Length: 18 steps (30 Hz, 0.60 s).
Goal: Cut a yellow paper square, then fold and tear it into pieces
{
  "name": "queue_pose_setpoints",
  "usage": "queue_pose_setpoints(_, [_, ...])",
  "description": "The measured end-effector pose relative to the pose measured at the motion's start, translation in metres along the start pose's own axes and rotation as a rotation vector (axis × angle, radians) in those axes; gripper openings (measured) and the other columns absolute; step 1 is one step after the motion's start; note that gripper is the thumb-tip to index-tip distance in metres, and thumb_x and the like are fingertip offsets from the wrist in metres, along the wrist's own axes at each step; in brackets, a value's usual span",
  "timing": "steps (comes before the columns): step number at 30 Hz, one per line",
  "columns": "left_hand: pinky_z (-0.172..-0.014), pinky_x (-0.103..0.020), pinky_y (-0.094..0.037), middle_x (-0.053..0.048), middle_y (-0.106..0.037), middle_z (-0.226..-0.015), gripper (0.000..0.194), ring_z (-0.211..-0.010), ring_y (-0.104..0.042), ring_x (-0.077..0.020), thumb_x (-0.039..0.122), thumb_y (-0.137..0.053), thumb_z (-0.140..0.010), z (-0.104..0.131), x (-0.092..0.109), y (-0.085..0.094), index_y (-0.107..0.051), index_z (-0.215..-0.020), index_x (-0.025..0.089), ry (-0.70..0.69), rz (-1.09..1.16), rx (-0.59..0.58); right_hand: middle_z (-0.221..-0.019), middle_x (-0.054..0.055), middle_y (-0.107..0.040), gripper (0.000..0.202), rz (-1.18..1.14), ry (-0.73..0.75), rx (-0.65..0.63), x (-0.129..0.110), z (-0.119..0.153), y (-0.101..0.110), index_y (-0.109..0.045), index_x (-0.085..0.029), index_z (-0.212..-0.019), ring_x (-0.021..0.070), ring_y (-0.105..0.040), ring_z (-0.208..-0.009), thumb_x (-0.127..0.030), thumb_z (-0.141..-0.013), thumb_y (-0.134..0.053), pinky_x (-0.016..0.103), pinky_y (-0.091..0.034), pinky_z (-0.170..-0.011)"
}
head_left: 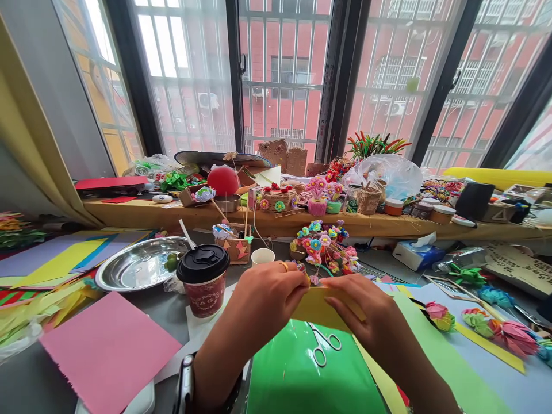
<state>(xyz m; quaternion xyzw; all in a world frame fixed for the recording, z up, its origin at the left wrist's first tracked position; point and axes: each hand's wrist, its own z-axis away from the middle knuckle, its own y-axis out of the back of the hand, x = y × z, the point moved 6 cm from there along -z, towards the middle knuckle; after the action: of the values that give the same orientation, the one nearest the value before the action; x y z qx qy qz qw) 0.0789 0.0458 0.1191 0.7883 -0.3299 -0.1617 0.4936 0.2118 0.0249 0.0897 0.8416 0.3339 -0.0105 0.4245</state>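
Note:
A strip of yellow paper (319,309) is held up between my two hands, above a shiny green sheet (310,374). My left hand (271,293) pinches its left end between thumb and fingers; a ring shows on one finger. At the right end, my right hand (362,305) grips the paper's upper edge with thumb and fingertips. Small silver scissors (322,345) lie on the green sheet just below the paper, their handles toward me. Part of the strip is hidden behind my fingers.
Left of my forearm stands a lidded coffee cup (203,287), near a metal tray (129,270) and a pink paper sheet (112,353). Crafted flowers (323,244) rise behind my hands. Folded paper flowers (513,336) lie at right. A cluttered windowsill (129,213) runs along the back.

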Motion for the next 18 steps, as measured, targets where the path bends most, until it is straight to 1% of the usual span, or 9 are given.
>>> queue_pose_setpoints(3, [-0.057, -0.023, -0.036, 0.003, -0.062, -0.068, 0.016, -0.063, -0.056, -0.0124, 0.024, -0.047, -0.081, 0.0, 0.002, 0.0, -0.061, -0.073, 0.021, -0.025, 0.036, 0.03, -0.076, 0.004, -0.065, 0.017, -0.054, -0.037, -0.002, 0.0, 0.0, -0.002, -0.062, -0.018, -0.087, 0.0186, -0.058, -0.07, -0.018, -0.082, -0.046, 0.03, -0.046, -0.061])
queue_pose_setpoints(7, [-0.057, -0.023, -0.037, 0.003, -0.063, -0.07, 0.016, -0.064, -0.056, -0.0125, 0.024, -0.047, -0.081, 0.0, 0.008, 0.001, -0.062, -0.076, 0.022, -0.046, 0.063, 0.046, -0.073, 0.004, -0.065, 0.019, -0.068, -0.031, 0.029, -0.001, 0.001, 0.001, -0.064, -0.018, -0.083, 0.0187, -0.058, -0.068, -0.018, -0.082, -0.045, 0.03, -0.045, -0.06])
queue_pose_setpoints(10, [-0.059, -0.023, -0.039, 0.001, -0.063, -0.07, 0.018, -0.066, -0.057, -0.0129, 0.024, -0.046, -0.082, -0.002, 0.016, -0.001, -0.063, -0.078, 0.022, -0.074, 0.083, 0.031, -0.07, 0.003, -0.065, 0.018, -0.047, -0.012, 0.057, -0.005, 0.002, 0.003, -0.064, -0.017, -0.079, 0.0178, -0.058, -0.063, -0.02, -0.082, -0.047, 0.028, -0.044, -0.057])
queue_pose_setpoints(12, [-0.06, -0.023, -0.04, 0.0, -0.064, -0.07, 0.019, -0.067, -0.058, -0.0132, 0.023, -0.046, -0.082, -0.002, 0.019, -0.003, -0.064, -0.078, 0.021, -0.082, 0.09, 0.017, -0.069, 0.003, -0.066, 0.016, -0.039, -0.001, 0.053, -0.007, 0.001, 0.002, -0.064, -0.018, -0.079, 0.0172, -0.058, -0.062, -0.02, -0.081, -0.048, 0.027, -0.044, -0.055])
queue_pose_setpoints(15, [-0.059, -0.023, -0.04, 0.0, -0.064, -0.07, 0.018, -0.066, -0.058, -0.0136, 0.022, -0.047, -0.081, -0.002, 0.014, -0.004, -0.064, -0.076, 0.021, -0.06, 0.092, -0.011, -0.07, 0.002, -0.066, 0.016, -0.036, -0.006, 0.035, -0.006, 0.001, 0.002, -0.065, -0.018, -0.079, 0.0169, -0.059, -0.063, -0.019, -0.08, -0.049, 0.027, -0.045, -0.057])
queue_pose_setpoints(18, [-0.058, -0.024, -0.04, 0.001, -0.066, -0.071, 0.015, -0.066, -0.059, -0.014, 0.022, -0.05, -0.079, 0.0, 0.003, 0.001, -0.064, -0.075, 0.022, -0.018, 0.094, -0.011, -0.072, 0.003, -0.066, 0.018, -0.026, -0.036, 0.021, 0.001, 0.003, 0.004, -0.064, -0.019, -0.079, 0.0173, -0.059, -0.065, -0.02, -0.081, -0.047, 0.028, -0.045, -0.059])
